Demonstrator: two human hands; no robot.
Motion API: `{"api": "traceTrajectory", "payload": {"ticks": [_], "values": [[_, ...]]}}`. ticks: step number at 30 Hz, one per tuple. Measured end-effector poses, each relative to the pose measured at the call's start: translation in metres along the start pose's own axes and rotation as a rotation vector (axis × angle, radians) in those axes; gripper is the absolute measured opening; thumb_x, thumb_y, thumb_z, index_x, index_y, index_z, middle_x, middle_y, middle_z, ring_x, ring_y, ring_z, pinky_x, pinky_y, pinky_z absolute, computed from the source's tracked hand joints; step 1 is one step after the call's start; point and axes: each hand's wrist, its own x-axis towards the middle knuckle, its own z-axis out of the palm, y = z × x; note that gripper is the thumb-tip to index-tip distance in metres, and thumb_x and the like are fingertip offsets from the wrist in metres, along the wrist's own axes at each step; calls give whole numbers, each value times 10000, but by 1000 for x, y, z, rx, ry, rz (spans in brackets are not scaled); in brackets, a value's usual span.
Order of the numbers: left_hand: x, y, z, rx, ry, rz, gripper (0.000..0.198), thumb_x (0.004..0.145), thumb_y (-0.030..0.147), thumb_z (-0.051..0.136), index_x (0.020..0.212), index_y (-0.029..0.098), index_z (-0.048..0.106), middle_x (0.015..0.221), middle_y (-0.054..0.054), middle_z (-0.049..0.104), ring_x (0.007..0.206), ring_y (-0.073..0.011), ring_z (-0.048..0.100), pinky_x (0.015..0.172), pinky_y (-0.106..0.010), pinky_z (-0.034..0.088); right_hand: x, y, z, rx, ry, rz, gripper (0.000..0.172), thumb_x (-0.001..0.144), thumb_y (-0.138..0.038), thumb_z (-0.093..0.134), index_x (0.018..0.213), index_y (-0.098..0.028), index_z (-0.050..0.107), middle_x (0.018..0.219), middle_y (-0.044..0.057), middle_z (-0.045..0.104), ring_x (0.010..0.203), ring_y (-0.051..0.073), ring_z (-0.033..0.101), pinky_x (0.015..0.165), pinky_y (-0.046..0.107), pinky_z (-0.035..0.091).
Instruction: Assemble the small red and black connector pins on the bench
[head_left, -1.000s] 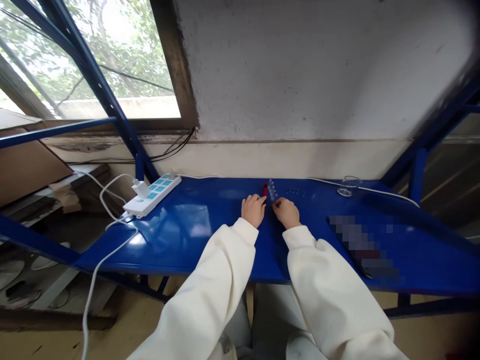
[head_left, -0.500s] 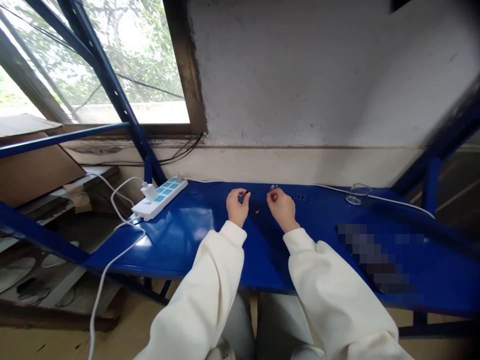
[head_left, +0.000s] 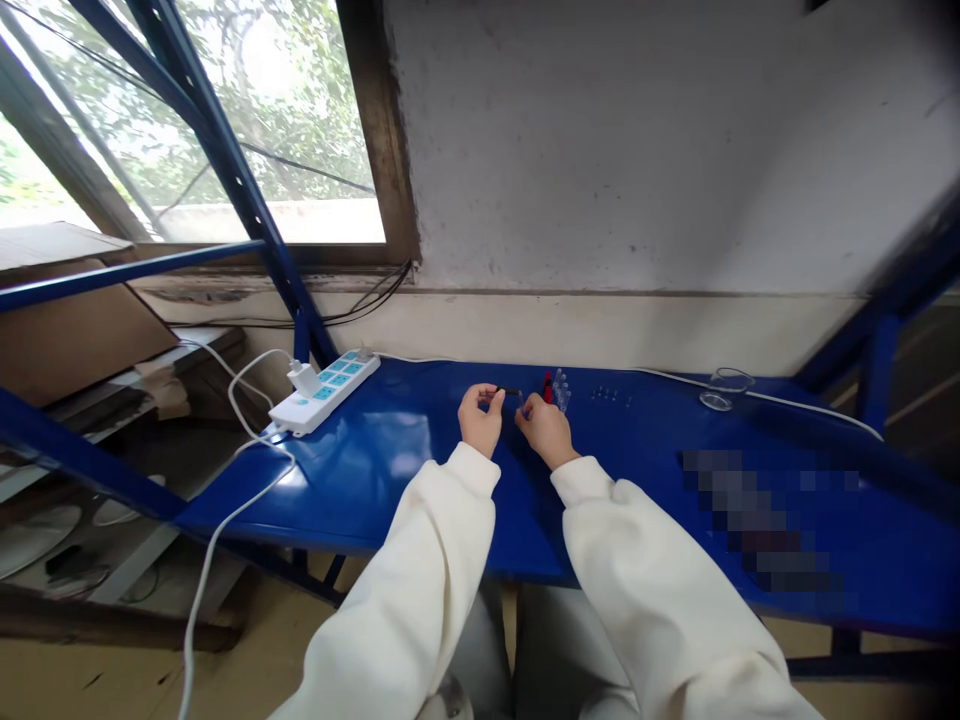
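Note:
My left hand (head_left: 481,418) is closed in a pinch on a small dark rod-like part (head_left: 509,391) held just above the blue shelf (head_left: 390,460). My right hand (head_left: 546,428) is right beside it, fingers curled, its fingertips meeting the free end of that part. Just behind my right hand stand a small red piece and a cluster of small clear pieces (head_left: 556,387) on the shelf. A row of tiny dark parts (head_left: 611,396) lies a little to the right of them.
A white power strip (head_left: 324,391) with a plugged-in charger and white cable sits at the shelf's left rear. A small glass beaker (head_left: 720,388) stands at the right rear, by a white cable along the wall. Blue rack uprights flank the shelf; cardboard lies left.
My hands first drew apart, the left lifting the dark part, then my right hand moved back left to meet it. The red and clear pieces now stand uncovered behind my right hand.

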Motion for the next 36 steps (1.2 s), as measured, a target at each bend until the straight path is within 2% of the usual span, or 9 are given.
{"api": "traceTrajectory", "payload": {"ticks": [6, 12, 16, 23, 31, 36], "values": [[-1, 1, -1, 20, -20, 30, 129, 734, 263, 568, 808, 158, 579, 812, -53, 626, 707, -124, 575, 657, -258, 453, 0, 1, 0, -26, -7, -19, 154, 806, -300, 445, 878, -181, 512, 735, 44, 635, 675, 165, 595, 512, 226, 286], [-5, 5, -2, 35, -88, 222, 205, 803, 295, 488, 929, 191, 611, 913, -67, 609, 785, -129, 574, 716, -264, 465, -2, 0, -1, -55, -3, -12, 150, 797, -271, 453, 898, -175, 508, 739, 49, 632, 671, 167, 599, 516, 228, 285], [-7, 5, -1, 53, -131, 270, 203, 804, 301, 490, 900, 184, 626, 898, -66, 604, 786, -129, 565, 735, -265, 466, -2, 0, 0, -50, 38, -23, 162, 805, -294, 441, 902, -183, 508, 712, 42, 632, 641, 167, 590, 508, 230, 273], [-5, -1, 1, 119, -135, 199, 161, 766, 277, 533, 882, 190, 602, 900, -51, 602, 723, -117, 562, 683, -258, 458, -2, 1, 0, 21, 109, -65, 158, 808, -314, 432, 880, -202, 519, 675, 18, 630, 615, 150, 581, 500, 223, 250], [0, -7, 1, -15, -68, 52, 166, 737, 302, 562, 834, 172, 596, 873, -46, 622, 673, -101, 565, 632, -239, 455, -4, 0, -2, 71, 132, -117, 162, 812, -313, 426, 866, -211, 540, 643, -13, 615, 605, 135, 580, 509, 217, 260], [1, -9, 2, -70, -74, -14, 193, 711, 320, 588, 822, 165, 613, 821, -45, 635, 666, -108, 573, 620, -242, 453, -4, 1, -2, 82, 148, -137, 166, 809, -304, 424, 859, -207, 548, 635, -11, 610, 588, 129, 569, 509, 216, 258]]}}
